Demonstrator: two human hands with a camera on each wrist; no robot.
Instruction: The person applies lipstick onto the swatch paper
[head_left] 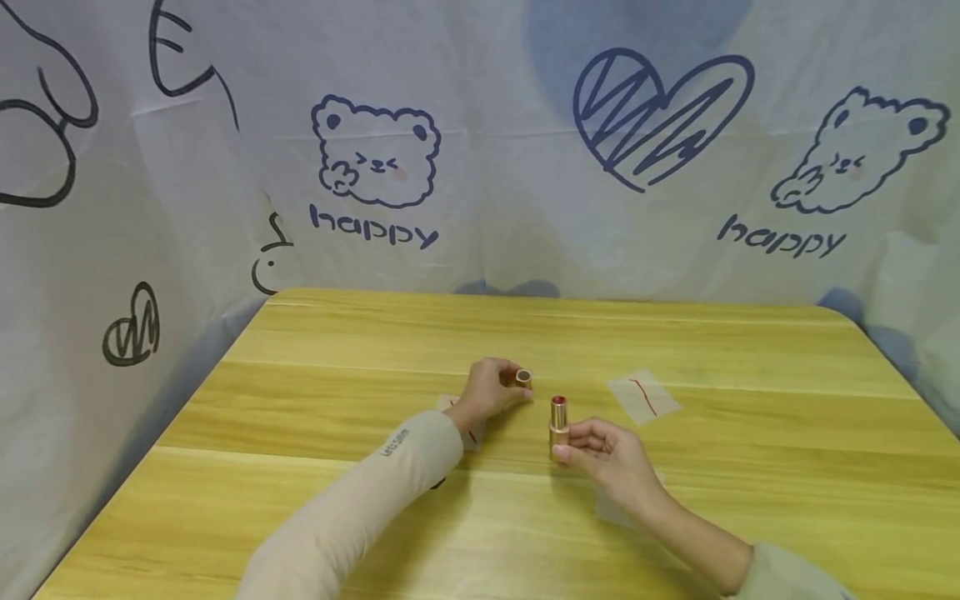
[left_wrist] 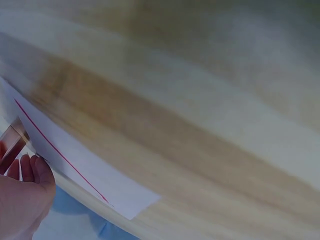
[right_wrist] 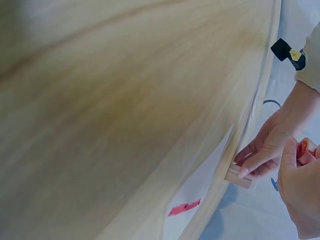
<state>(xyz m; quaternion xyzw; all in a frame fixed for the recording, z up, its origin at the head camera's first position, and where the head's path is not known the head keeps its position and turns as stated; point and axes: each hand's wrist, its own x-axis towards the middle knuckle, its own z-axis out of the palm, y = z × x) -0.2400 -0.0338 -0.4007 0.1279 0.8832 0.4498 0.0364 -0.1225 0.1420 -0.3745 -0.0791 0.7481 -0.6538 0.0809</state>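
At the middle of the table, my left hand [head_left: 491,390] pinches a gold lipstick cap [head_left: 524,379] between thumb and fingers, its open end facing up toward the head camera. Whether the cap touches the table I cannot tell. Closer to me and to the right, my right hand [head_left: 611,458] grips an uncapped gold lipstick [head_left: 558,421] by its base. It stands upright, with its red tip [head_left: 558,401] up. Cap and lipstick are apart. The right wrist view shows the left hand [right_wrist: 267,150] with the cap [right_wrist: 239,176], and the lipstick [right_wrist: 306,150] partly behind the right hand [right_wrist: 301,195].
A paper slip [head_left: 643,397] with a red line lies to the right on the wooden table [head_left: 337,333]. Another red-marked slip [head_left: 474,437] is partly under the left wrist, and a third slip [head_left: 617,508] under the right. Behind the table hangs a white cloth [head_left: 510,208] with drawings.
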